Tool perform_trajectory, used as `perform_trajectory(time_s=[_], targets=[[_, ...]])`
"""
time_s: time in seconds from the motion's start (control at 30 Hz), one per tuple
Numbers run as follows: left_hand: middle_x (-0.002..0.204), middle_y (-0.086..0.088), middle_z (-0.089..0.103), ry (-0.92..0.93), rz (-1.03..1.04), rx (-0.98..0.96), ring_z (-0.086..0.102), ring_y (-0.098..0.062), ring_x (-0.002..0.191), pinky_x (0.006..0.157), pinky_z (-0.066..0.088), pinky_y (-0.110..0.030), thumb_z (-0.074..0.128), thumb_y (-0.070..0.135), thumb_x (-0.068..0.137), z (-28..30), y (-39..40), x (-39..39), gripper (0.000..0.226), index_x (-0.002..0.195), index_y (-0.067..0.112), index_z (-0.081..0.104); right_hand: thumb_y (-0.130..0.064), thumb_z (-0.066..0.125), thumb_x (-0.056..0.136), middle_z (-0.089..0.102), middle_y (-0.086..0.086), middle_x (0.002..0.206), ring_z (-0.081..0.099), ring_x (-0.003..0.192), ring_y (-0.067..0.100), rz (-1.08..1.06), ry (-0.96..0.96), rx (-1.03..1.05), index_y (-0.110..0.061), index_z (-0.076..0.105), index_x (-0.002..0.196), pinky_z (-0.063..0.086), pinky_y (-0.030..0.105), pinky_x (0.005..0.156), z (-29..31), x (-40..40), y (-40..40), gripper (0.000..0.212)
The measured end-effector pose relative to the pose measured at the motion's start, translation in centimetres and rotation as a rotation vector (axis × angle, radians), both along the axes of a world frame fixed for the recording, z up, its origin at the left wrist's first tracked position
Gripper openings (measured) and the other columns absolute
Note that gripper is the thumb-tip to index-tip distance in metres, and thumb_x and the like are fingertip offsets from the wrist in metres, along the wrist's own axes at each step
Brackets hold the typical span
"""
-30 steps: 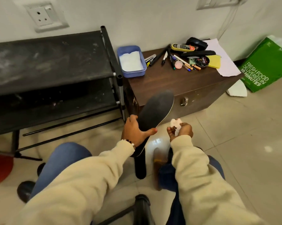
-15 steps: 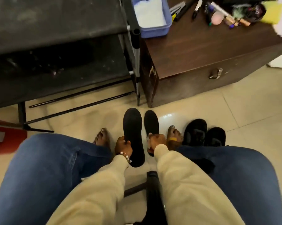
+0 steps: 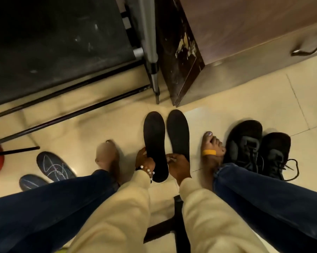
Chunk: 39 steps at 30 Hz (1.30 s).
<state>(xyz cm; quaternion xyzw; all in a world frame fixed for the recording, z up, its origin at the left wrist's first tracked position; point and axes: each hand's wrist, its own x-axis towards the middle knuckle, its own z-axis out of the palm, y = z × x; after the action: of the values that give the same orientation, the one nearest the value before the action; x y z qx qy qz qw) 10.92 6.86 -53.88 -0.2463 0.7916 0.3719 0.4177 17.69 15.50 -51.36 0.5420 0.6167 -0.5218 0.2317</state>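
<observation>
Down on the tiled floor [image 3: 245, 99], the left insole [image 3: 154, 136] and the right insole [image 3: 178, 130] lie side by side, long axes running near to far, toes toward the wooden cabinet [image 3: 227, 42]. The left hand [image 3: 145, 161] curls its fingers round the left insole's outer edge near the heel. The right hand [image 3: 178, 167] grasps the right insole's heel end. Both hands sit at the near ends, so I'd judge any lift starts from the heels. The black sneakers [image 3: 245, 143] stand just right.

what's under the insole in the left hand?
Only pale floor shows around the left insole, which the left hand grips at the heel edge; the right hand grips the right insole beside it. The tile directly beneath is covered.
</observation>
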Motion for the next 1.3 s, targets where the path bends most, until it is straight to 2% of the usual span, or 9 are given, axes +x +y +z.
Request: perform_trajectory(time_s=[0.3,0.47,0.6,0.67,0.8,0.97,1.03,1.17,1.3], targets=[[0.146,-0.011,0.043,-0.17,-0.066,-0.029,0.046,-0.033,0.129,0.108,0.039,-0.036,0.055,0.007,0.093,0.6,-1.8,-1.1,0.057,0.146,0.015,0.037,-0.01,0.053,0.094,0.065,0.012,0.117,0.058,0.113,0.03,0.141,0.011,0.053,-0.005,0.067,0.115,0.042,0.03,0.1,0.7,0.2,-0.5,0.026],[0.115,-0.011,0.061,-0.21,0.079,0.085,0.062,-0.026,0.09,0.066,0.048,-0.028,0.047,0.007,0.097,5.9,-2.0,-2.8,0.033,0.129,0.014,0.051,-0.017,0.064,0.088,0.068,0.011,0.108,0.062,0.101,0.031,-0.142,0.009,-0.044,-0.011,0.073,0.099,0.049,0.036,0.096,4.2,-1.1,0.2,0.015],[0.121,-0.012,0.057,-0.214,0.028,0.223,0.057,-0.031,0.111,0.063,0.039,-0.027,0.035,0.013,0.102,12.9,-2.5,-6.0,0.028,0.125,0.013,0.051,-0.022,0.077,0.076,0.07,0.01,0.102,0.067,0.091,0.03,-0.247,0.077,-0.134,-0.019,0.07,0.082,0.057,0.042,0.083,4.5,-2.0,-0.2,0.01],[0.11,-0.012,0.059,-0.104,-0.066,0.206,0.06,-0.03,0.093,0.062,0.04,-0.027,0.04,0.011,0.1,16.3,-3.2,-7.8,0.027,0.121,0.009,0.056,-0.018,0.075,0.078,0.071,0.011,0.101,0.067,0.085,0.027,-0.254,0.155,-0.163,-0.013,0.071,0.09,0.059,0.04,0.078,8.3,-3.8,-1.2,0.014],[0.094,-0.01,0.06,0.035,-0.306,0.134,0.058,-0.019,0.07,0.063,0.045,-0.024,0.044,0.008,0.099,23.1,-6.2,-11.6,0.014,0.1,0.01,0.058,0.003,0.052,0.09,0.065,0.0,0.098,0.059,0.082,0.013,-0.102,0.367,-0.23,-0.012,0.072,0.097,0.052,0.025,0.059,14.9,-7.5,-4.2,0.025],[0.092,-0.004,0.07,0.018,-0.421,0.072,0.068,-0.02,0.079,0.067,0.053,-0.028,0.05,0.024,0.099,29.6,-15.9,-15.8,0.022,0.097,0.012,0.068,0.007,0.046,0.089,0.068,0.005,0.097,0.06,0.081,0.022,0.168,0.428,-0.269,-0.015,0.072,0.076,0.051,0.026,0.053,18.3,-11.9,-9.8,0.036],[0.086,-0.004,0.07,0.032,-0.393,0.021,0.067,-0.019,0.071,0.062,0.051,-0.026,0.055,0.023,0.096,29.7,-20.7,-16.2,0.019,0.093,0.01,0.068,0.003,0.054,0.087,0.068,0.008,0.096,0.062,0.09,0.028,0.284,0.426,-0.28,-0.015,0.071,0.075,0.055,0.038,0.068,18.3,-13.4,-12.5,0.027],[0.071,-0.003,0.06,0.006,-0.175,-0.058,0.058,-0.009,0.044,0.043,0.047,-0.018,0.051,0.011,0.098,24.6,-28.9,-15.0,0.017,0.106,0.002,0.062,-0.009,0.074,0.076,0.07,0.007,0.091,0.066,0.092,0.027,0.587,0.396,-0.252,-0.018,0.071,0.077,0.055,0.039,0.081,15.3,-15.8,-16.8,0.01],[0.075,-0.005,0.06,0.001,0.118,-0.077,0.059,-0.017,0.061,0.057,0.051,-0.028,0.052,0.011,0.096,16.0,-34.4,-13.4,0.03,0.119,-0.008,0.058,-0.003,0.076,0.073,0.069,0.005,0.099,0.065,0.095,0.022,0.724,0.338,-0.207,-0.02,0.07,0.087,0.056,0.036,0.084,11.2,-17.9,-20.9,0.023]])
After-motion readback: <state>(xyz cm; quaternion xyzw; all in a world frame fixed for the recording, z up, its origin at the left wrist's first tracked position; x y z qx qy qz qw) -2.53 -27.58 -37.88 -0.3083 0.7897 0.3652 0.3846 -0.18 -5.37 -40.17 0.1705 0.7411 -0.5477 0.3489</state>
